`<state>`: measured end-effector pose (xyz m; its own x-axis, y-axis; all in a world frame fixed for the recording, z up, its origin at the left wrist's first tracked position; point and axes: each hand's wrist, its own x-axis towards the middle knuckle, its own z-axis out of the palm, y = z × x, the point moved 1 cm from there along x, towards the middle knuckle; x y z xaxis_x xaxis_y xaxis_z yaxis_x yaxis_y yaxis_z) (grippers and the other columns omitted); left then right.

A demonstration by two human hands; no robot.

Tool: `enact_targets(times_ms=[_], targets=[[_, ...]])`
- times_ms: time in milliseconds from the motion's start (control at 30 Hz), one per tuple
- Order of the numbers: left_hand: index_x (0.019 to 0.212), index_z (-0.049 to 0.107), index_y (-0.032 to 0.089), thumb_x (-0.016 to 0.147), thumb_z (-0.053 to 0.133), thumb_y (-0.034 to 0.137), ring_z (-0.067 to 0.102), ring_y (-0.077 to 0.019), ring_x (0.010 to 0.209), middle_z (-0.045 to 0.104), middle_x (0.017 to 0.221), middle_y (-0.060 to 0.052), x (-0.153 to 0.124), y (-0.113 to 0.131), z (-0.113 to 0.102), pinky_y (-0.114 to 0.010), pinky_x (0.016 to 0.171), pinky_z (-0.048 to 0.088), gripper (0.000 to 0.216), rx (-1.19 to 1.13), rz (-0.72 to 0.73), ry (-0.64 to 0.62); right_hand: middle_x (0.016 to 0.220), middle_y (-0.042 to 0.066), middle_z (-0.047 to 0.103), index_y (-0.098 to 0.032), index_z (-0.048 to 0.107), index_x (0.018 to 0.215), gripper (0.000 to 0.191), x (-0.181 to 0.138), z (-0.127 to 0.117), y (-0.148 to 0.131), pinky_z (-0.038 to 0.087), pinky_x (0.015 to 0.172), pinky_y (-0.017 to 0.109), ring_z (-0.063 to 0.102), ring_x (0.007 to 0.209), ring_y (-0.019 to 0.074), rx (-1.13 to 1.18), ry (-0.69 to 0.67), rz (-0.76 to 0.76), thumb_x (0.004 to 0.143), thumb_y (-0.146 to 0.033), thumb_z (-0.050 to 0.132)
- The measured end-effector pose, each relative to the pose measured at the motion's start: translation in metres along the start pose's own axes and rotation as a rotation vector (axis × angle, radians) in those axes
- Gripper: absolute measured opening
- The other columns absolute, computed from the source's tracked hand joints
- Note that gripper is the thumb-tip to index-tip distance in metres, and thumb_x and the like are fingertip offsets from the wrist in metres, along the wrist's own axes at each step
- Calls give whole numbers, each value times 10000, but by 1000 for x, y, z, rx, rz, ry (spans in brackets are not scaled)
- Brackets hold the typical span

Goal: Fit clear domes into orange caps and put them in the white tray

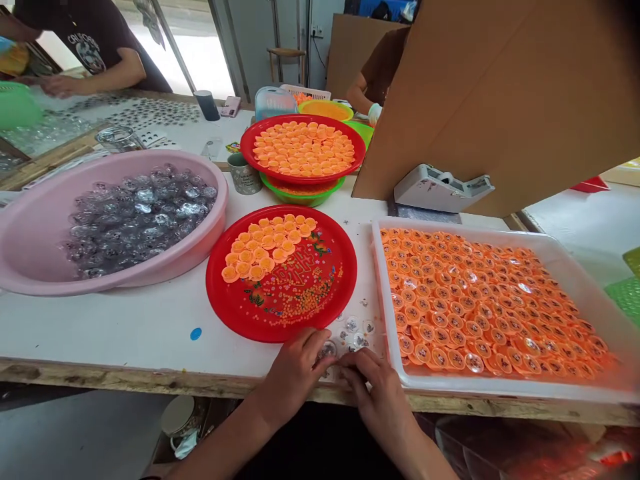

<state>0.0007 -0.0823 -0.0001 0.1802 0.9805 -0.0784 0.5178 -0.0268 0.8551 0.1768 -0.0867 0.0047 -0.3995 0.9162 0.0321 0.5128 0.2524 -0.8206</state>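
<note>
At the table's front edge, my left hand (298,363) has thumb and index finger closed around a small clear plastic disc (328,348) with a dark print. Close beside it, my right hand (374,385) is bent with its fingertips pinched together; what they hold is hidden. Several more clear printed discs (352,325) lie on the white tabletop just beyond my fingers. Behind my left hand is a red round tray (345,267), with orange flower-shaped pieces (260,243) on its far left part and tiny orange bits (305,300) scattered nearer me.
To the right, a white tray (379,293) is full of orange pieces with printed discs. A pink basin (30,233) of clear discs stands left. Farther back are a stacked red tray (247,150), a mug (244,175), a tape dispenser (435,190) and a cardboard panel (475,100). Two people work across.
</note>
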Motion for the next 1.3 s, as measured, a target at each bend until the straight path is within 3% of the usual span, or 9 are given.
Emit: enact_targets(times_ms=[133,267,367,433,600,800,967,1100,1300], targets=[[1027,686,246,819,676,271,630,-217,920,688,960,-41,0,-1,1,-336,874,498,210,-296,-156,10,838,40,650,-208,650,921,200,11,5,-1,522,657,253,634,757,167,35,38,-9,931,-117,472],[897,674,186,867,614,371,625,-180,789,672,833,-48,-3,9,-9,-271,691,506,197,-756,-392,65,845,21,662,-224,646,976,192,15,4,-13,510,660,237,632,750,151,111,79,-31,929,-109,499],[871,688,156,861,627,401,631,-180,864,684,885,-73,0,18,-18,-278,784,511,252,-1272,-495,107,895,21,665,-235,630,1020,196,19,4,-26,515,713,240,642,812,151,160,102,-85,933,-105,511],[882,704,151,826,673,386,635,-184,914,695,917,-79,4,22,-21,-283,851,499,243,-1423,-510,117,924,28,656,-234,618,1037,199,24,6,-35,524,750,251,643,850,156,176,93,-151,932,-99,518],[937,727,159,823,680,378,647,-191,930,709,1017,-90,12,27,-23,-256,786,505,251,-1457,-584,136,1032,56,625,-229,599,1093,266,41,14,-40,536,839,288,626,958,174,166,10,-182,906,-57,522],[1054,702,188,844,680,319,595,-237,1138,697,1130,-99,17,35,-25,-288,877,490,249,-1476,-571,123,911,31,620,-234,626,1015,195,48,9,-28,553,708,262,631,811,162,184,106,-101,897,-96,557],[1216,626,217,844,688,251,599,-215,1104,677,1166,-81,21,39,-22,-258,830,478,380,-1472,-582,131,1051,69,602,-232,621,1094,293,53,2,-27,549,769,280,616,942,189,137,96,-93,876,-58,531],[1079,686,135,900,609,337,610,-230,1058,684,1110,-137,28,36,-25,-284,831,488,281,-1542,-599,83,863,23,636,-223,601,872,107,55,2,-25,526,666,257,621,745,158,261,74,-6,866,-116,592],[816,694,136,871,603,474,608,-196,832,670,867,-89,34,26,-33,-308,745,500,354,-1480,-606,144,728,-6,653,-218,650,972,149,59,0,-21,523,587,231,613,600,121,724,19,333,852,-301,679]])
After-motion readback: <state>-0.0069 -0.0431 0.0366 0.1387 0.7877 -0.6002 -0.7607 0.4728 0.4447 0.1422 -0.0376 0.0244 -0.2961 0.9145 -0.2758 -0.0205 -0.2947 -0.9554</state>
